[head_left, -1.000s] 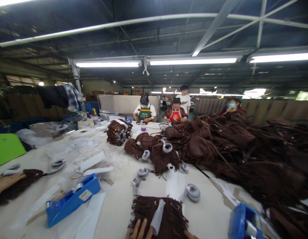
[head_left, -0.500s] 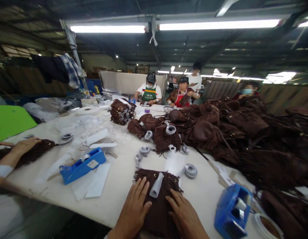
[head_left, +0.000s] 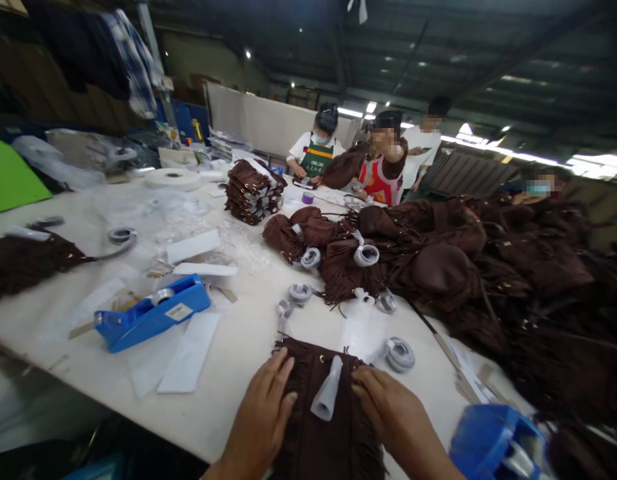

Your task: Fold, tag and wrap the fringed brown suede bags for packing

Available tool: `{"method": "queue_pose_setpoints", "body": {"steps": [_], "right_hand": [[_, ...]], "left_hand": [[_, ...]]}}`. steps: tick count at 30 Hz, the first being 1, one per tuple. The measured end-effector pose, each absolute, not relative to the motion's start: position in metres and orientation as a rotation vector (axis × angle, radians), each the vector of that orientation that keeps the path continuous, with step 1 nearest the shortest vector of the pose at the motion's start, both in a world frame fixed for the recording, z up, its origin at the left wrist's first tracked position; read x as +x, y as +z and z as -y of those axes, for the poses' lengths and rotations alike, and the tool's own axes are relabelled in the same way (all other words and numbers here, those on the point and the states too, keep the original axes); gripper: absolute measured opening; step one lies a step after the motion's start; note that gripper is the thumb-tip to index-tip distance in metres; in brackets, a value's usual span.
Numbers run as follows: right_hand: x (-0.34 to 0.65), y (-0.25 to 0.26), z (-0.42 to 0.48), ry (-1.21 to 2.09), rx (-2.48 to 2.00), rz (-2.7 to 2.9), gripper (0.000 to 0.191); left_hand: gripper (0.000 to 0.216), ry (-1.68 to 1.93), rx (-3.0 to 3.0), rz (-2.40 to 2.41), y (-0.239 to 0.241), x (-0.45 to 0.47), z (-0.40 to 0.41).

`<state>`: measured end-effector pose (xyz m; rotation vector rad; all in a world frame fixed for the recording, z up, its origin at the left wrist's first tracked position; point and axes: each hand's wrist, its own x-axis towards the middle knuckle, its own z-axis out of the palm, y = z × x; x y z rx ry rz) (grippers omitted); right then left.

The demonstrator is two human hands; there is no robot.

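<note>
A brown fringed bag (head_left: 333, 413) lies flat on the white worktop (head_left: 248, 333) right at its near edge, directly in front of the person, with its long axis running away from the body and its fringes hanging toward the near edge. The left hand (head_left: 263, 413) rests palm down on the bag's left side, fingers spread and flat, gripping nothing; the right hand (head_left: 388, 410) lies the same way on the right side, fingers pointing inward toward a grey-white paper-wrapped strap piece (head_left: 327, 397) that sits along the middle of the bag between the two hands. Both hands touch the bag, and the right fingertips are slightly nearer to the wrapped piece. To the left, apart from the bag, lie white paper strips (head_left: 188, 353) and a blue tape dispenser (head_left: 151, 319); a second blue tape dispenser (head_left: 498, 447) stands just beside the right forearm, leaving little room on that side. Just beyond the bag's far edge sit small grey tape rolls (head_left: 401, 353) and a clear plastic sheet (head_left: 361, 327), and farther on a large heap of brown fringed bags (head_left: 478, 280) fills the right half of the worktop. A stack of folded brown pieces (head_left: 253, 190) stands well apart at the far side, where other people (head_left: 383, 167) work. The bare strip of worktop between the bag and the left dispenser is the freest space.
</note>
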<state>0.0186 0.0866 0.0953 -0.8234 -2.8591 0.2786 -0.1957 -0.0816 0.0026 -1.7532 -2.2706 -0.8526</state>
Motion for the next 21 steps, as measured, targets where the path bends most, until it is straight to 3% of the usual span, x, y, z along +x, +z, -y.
{"method": "queue_pose_setpoints", "body": {"steps": [4, 8, 14, 19, 21], "right_hand": [[-0.063, 0.116, -0.105, 0.411, -0.68, 2.996, 0.026], [-0.127, 0.093, -0.129, 0.6, -0.851, 3.038, 0.028], [-0.209, 0.043, -0.151, 0.777, -1.301, 2.974, 0.053], [-0.229, 0.017, -0.162, 1.059, -1.408, 2.879, 0.034], [-0.229, 0.011, -0.165, 1.183, -1.439, 2.786, 0.03]], "left_hand": [[0.053, -0.772, -1.919, 2.332, 0.01, -0.203, 0.032], [0.044, -0.768, -1.816, 2.466, -0.01, -0.208, 0.031], [0.034, -0.821, -1.749, 2.428, -0.028, -0.201, 0.053], [0.018, -0.967, -1.869, 2.313, -0.025, -0.212, 0.079], [0.022, -1.046, -1.782, 2.477, -0.015, -0.224, 0.08]]}}
